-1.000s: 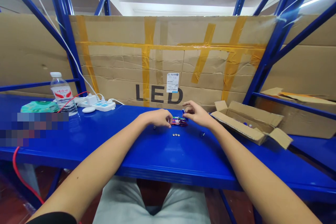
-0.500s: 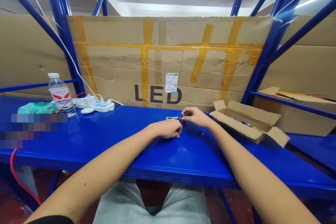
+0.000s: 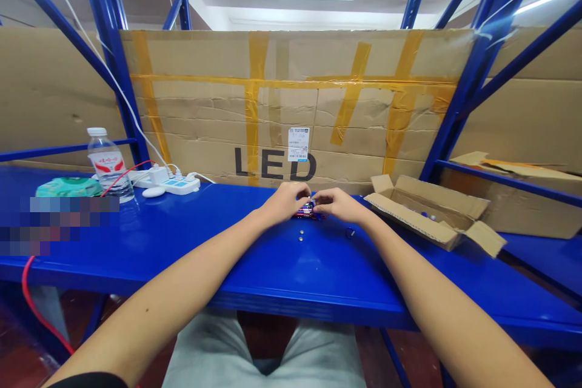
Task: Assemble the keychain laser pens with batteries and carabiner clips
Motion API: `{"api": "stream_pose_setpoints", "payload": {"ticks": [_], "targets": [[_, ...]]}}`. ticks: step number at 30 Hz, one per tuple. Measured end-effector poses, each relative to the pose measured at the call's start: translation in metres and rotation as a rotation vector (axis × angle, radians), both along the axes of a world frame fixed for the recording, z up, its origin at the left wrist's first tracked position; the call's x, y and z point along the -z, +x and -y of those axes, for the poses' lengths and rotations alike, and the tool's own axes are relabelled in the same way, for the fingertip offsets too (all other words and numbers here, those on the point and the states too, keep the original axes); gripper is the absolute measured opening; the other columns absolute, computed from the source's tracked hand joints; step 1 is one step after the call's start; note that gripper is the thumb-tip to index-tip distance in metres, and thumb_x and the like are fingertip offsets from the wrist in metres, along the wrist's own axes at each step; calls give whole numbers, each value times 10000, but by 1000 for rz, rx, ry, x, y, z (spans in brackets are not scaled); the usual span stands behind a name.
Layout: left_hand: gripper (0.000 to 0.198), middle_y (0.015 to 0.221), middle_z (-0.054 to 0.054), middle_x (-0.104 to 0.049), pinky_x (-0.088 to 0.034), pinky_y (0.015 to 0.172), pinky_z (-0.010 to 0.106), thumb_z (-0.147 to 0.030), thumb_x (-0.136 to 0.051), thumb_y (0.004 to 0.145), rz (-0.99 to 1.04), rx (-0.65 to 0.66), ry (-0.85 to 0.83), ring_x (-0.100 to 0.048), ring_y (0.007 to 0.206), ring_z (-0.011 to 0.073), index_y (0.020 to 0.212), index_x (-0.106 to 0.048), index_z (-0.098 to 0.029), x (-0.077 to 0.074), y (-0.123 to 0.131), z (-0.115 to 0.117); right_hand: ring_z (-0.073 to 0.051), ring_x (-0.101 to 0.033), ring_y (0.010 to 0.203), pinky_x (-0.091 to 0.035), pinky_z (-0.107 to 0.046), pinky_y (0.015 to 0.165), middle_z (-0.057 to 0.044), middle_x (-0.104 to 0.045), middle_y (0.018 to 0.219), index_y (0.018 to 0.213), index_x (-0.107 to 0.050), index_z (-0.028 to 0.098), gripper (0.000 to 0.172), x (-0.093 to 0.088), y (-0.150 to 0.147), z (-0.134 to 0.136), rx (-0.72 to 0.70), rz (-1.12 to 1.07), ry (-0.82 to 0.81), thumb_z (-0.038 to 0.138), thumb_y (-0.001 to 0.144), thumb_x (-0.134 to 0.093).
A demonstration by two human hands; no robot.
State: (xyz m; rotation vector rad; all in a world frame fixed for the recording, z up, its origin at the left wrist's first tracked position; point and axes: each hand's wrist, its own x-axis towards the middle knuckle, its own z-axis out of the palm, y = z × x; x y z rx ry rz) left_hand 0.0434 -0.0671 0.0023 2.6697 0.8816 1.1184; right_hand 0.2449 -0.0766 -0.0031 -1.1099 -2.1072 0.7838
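My left hand (image 3: 287, 201) and my right hand (image 3: 335, 203) meet near the back of the blue table (image 3: 273, 267). The fingers of both are bent in a pinch around something small and shiny between them, partly hidden. Below the fingertips lies a bunch of small shiny metal tubes (image 3: 304, 211) in red, blue and silver, half covered by the hands. Closer to me lie two tiny round silver discs (image 3: 301, 239), like button cells. To their right is a small dark ring-like piece (image 3: 350, 233).
An open cardboard box (image 3: 409, 215) with a few small blue and white items stands right of my hands. A water bottle (image 3: 108, 163), a white power strip (image 3: 175, 184) and a green packet (image 3: 68, 187) are at left. A large cardboard panel (image 3: 204, 115) stands behind.
My left hand has lifted off the table and moved back to my right fingertips. Two tiny silver discs now show on the table where it was. My right hand has barely moved.
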Motion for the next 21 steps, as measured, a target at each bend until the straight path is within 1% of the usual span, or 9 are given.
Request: {"api": "stream_pose_setpoints", "payload": {"ticks": [3,5,8,10,12,13,16,18,21], "targets": [[143,900,44,-696,-473,810,279,-100,-577,816,7,35,66,-626,856,155,905,-671,-159,5,5,-1,-130,-513,617,-412,-272,602,6,-600,653,809,-664,141,212,-1,-2,2,-1,-40,44,328,710,-667],[161,911,52,-689,-472,829,285,-91,-568,815,-8,34,91,-625,870,159,913,-676,-159,7,7,0,-129,-507,620,-409,-274,610,9,-597,658,815,-664,142,226,-1,-3,2,6,-70,51,338,703,-674],[183,914,54,-684,-471,804,278,-100,-544,816,-23,7,56,-621,859,159,935,-669,-161,6,7,2,-130,-503,609,-410,-282,612,11,-594,653,834,-661,145,243,0,-3,1,12,-77,39,347,699,-674],[170,907,57,-685,-464,748,271,-140,-538,819,-39,-59,9,-617,833,164,941,-656,-155,0,3,4,-135,-514,621,-416,-288,623,4,-604,668,831,-657,146,238,1,-2,-1,22,-71,49,343,699,-669],[144,846,50,-685,-441,662,261,-196,-548,816,-157,-115,-85,-607,761,165,901,-656,-155,-7,-3,7,-146,-539,661,-432,-295,651,-14,-630,715,845,-658,143,239,2,-1,-3,50,-65,74,327,692,-669],[132,802,41,-682,-424,622,255,-223,-562,808,-266,-116,-158,-599,716,161,867,-662,-159,-11,-6,9,-151,-548,676,-439,-299,663,-22,-640,731,853,-660,142,241,2,0,-4,68,-57,85,317,688,-669],[130,701,20,-667,-392,564,245,-275,-629,770,-579,-39,-347,-579,622,148,813,-694,-170,-17,-10,14,-153,-558,669,-451,-300,662,-27,-649,727,866,-663,139,236,3,2,-6,106,-16,95,295,688,-663],[120,635,11,-643,-392,556,246,-258,-647,760,-667,21,-383,-557,560,136,807,-715,-171,-16,-8,17,-150,-564,652,-458,-295,643,-29,-656,725,874,-661,139,230,4,2,-6,88,-3,76,288,698,-656],[104,559,-2,-597,-396,558,248,-155,-623,756,-677,71,-340,-508,484,118,766,-726,-165,-10,-2,22,-147,-570,628,-466,-287,609,-30,-662,723,887,-653,140,226,4,0,-5,43,-6,29,285,713,-647]]}}
